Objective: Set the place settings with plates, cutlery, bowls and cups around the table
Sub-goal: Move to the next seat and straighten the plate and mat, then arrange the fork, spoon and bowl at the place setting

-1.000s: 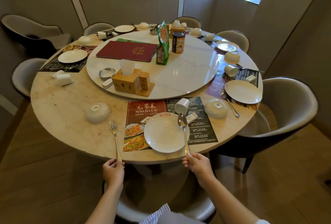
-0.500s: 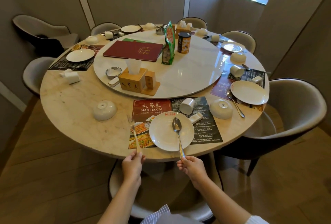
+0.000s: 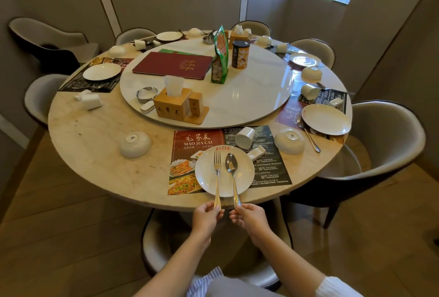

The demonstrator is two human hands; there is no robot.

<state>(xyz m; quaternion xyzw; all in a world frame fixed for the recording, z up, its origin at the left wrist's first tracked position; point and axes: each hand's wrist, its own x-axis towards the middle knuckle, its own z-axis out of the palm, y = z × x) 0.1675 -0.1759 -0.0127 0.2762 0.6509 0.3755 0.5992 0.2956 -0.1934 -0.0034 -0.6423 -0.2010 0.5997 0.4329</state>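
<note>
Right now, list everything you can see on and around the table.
plates: four, white, at settings round the rim
overturned bowls: several, white, between settings
cups: several, white, on their sides
fork: one, silver, over near plate
spoon: one, silver, beside fork
placemat: red and dark, under near plate
turntable: white, centre
menu: red, on turntable
tissue box: wooden, on turntable
chairs: grey, around table
left hand: pinches fork handle
right hand: pinches spoon handle

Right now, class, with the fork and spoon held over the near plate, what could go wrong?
1. The fork and spoon handles jut past the plate rim and table edge; released, they might tip off.
2. The plate sits near that edge, so a nudge from either hand's grip could shift it.
</note>
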